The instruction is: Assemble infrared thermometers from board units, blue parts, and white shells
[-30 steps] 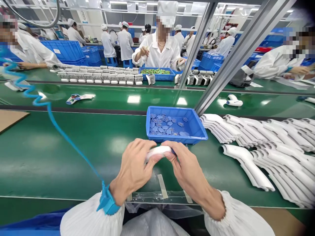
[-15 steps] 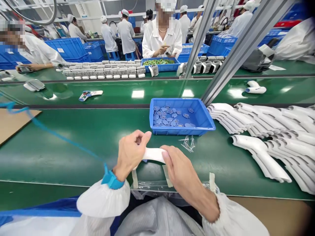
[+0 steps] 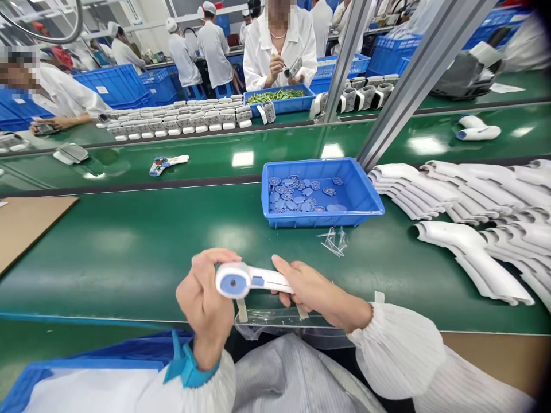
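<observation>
A white device with a round blue end face and a small blue trigger (image 3: 257, 281) is held between my two hands above the green work surface. My left hand (image 3: 206, 292), with a blue band at its wrist, is closed around the round head. The handle end sits in the closed fingers of my right hand (image 3: 307, 287). Beyond them stands a blue bin (image 3: 322, 219) holding several small blue parts. Some thin clear pieces (image 3: 334, 242) lie just in front of the bin.
White curved shells (image 3: 469, 241) are stacked at the right. A metal post (image 3: 413, 92) rises behind the bin. Brown board (image 3: 34, 229) lies at the left. Across the moving-belt strip (image 3: 206, 166), a person (image 3: 279, 51) handles a grey-white part. Tape and clear plastic (image 3: 275, 316) line the near edge.
The device has turned, so its round blue face and trigger now show. My left hand has moved left and down, and my right forearm lies flatter. The camera view has tilted slightly.
</observation>
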{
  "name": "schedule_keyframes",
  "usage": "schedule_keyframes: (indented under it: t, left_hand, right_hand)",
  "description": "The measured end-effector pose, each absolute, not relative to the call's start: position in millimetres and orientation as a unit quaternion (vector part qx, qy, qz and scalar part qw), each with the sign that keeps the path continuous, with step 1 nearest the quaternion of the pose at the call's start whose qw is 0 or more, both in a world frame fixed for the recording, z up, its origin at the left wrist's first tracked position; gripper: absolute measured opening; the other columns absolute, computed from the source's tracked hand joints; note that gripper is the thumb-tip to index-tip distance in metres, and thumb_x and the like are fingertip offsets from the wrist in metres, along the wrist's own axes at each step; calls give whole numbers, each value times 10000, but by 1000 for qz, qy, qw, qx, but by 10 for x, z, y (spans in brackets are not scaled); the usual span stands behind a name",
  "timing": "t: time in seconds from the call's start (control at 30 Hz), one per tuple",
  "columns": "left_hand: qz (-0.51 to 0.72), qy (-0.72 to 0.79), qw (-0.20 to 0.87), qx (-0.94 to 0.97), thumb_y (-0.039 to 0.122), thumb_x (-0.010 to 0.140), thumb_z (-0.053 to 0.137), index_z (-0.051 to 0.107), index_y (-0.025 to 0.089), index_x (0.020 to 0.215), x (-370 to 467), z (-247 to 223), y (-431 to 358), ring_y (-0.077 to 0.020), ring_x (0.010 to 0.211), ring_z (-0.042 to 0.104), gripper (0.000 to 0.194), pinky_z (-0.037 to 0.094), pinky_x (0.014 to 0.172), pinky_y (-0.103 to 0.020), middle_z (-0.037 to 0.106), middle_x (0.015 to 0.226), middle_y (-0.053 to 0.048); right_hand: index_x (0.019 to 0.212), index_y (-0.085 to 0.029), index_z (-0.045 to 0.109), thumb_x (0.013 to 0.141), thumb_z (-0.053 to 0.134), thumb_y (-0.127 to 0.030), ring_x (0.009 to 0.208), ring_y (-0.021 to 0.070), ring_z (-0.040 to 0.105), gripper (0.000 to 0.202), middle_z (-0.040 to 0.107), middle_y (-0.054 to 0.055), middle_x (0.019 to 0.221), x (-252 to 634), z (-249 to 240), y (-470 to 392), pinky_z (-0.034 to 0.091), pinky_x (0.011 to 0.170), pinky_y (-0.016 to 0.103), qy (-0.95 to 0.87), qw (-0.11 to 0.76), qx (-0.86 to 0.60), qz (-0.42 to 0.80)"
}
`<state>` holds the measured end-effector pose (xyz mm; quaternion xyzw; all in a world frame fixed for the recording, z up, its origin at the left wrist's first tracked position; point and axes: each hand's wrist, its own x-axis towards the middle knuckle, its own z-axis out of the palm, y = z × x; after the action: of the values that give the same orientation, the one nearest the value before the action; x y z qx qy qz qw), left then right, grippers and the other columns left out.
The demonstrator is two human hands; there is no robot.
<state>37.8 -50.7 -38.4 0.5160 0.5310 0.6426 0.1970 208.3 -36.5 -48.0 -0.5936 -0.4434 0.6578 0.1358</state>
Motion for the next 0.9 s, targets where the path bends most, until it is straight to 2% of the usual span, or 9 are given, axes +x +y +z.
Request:
schedule_keyframes:
  t: [0.07, 0.13, 0.2, 0.27, 0.33, 0.4, 0.57, 0.7, 0.9]
  left_hand:
    - [643, 570, 235, 454, 534, 1035, 311, 676, 174, 748, 351, -396, -379, -196, 741, 687, 588, 544, 719, -339, 717, 771, -65]
    - [670, 559, 236, 427, 608, 1002, 328, 656, 174, 718, 334, -430, -266, -188, 695, 677, 614, 541, 682, -325, 705, 735, -59]
    - [683, 566, 199, 417, 625, 953, 453, 569, 187, 559, 335, -465, -176, -152, 534, 590, 601, 485, 565, -289, 595, 543, -17]
    - [659, 600, 177, 418, 607, 934, 514, 482, 199, 452, 348, -484, -99, -121, 429, 479, 632, 405, 483, -276, 466, 422, 12]
    - [627, 627, 183, 425, 611, 950, 477, 501, 199, 455, 362, -484, -22, -121, 435, 486, 645, 398, 487, -279, 483, 433, 5]
    - [606, 646, 178, 429, 616, 958, 453, 530, 197, 474, 372, -475, 51, -124, 453, 505, 645, 405, 500, -280, 510, 454, 0]
    - [570, 696, 68, 432, 607, 933, 518, 481, 204, 433, 397, -496, 168, -110, 417, 443, 643, 372, 486, -281, 424, 395, 19]
    - [609, 650, 120, 438, 572, 978, 418, 453, 214, 454, 395, -546, 193, -118, 422, 477, 636, 400, 479, -278, 453, 420, 11]
    - [512, 725, 37, 459, 346, 924, 513, 466, 202, 442, 379, -510, 369, -110, 442, 432, 505, 359, 501, -272, 431, 410, 25]
  right_hand:
    - [792, -168, 629, 950, 248, -735, 488, 101, 451, 702, 624, 27, 597, 2079, -442, -361, 330, 457, 224, -485, 118, -585, 640]
    - [788, -166, 643, 943, 172, -763, 504, 114, 489, 777, 644, 41, 597, 2067, -385, -370, 359, 484, 238, -529, 80, -570, 624]
    - [795, -171, 646, 953, 255, -741, 538, 133, 546, 709, 675, 49, 639, 2029, -320, -402, 368, 508, 254, -598, 53, -561, 570]
    - [885, -181, 657, 961, 423, -658, 622, 173, 625, 537, 712, 58, 734, 1963, -267, -448, 357, 539, 273, -695, 50, -575, 429]
    - [1002, -197, 646, 974, 490, -573, 685, 224, 675, 408, 727, 66, 810, 1886, -250, -482, 321, 543, 293, -764, 53, -591, 254]
    - [1024, -202, 632, 1010, 428, -539, 663, 250, 690, 394, 725, 65, 804, 1824, -273, -486, 263, 512, 303, -793, 43, -588, 156]
    - [897, -199, 628, 1033, 361, -515, 550, 229, 666, 435, 701, 52, 698, 1789, -372, -434, 139, 464, 317, -811, 62, -573, 101]
    - [845, -201, 606, 1022, 398, -493, 467, 210, 625, 400, 680, 45, 647, 1791, -366, -431, 108, 453, 318, -808, 74, -579, 82]
    - [814, -182, 598, 1039, 349, -477, 494, 225, 667, 447, 689, 86, 626, 1564, -356, -446, 148, 444, 300, -773, 59, -623, 103]
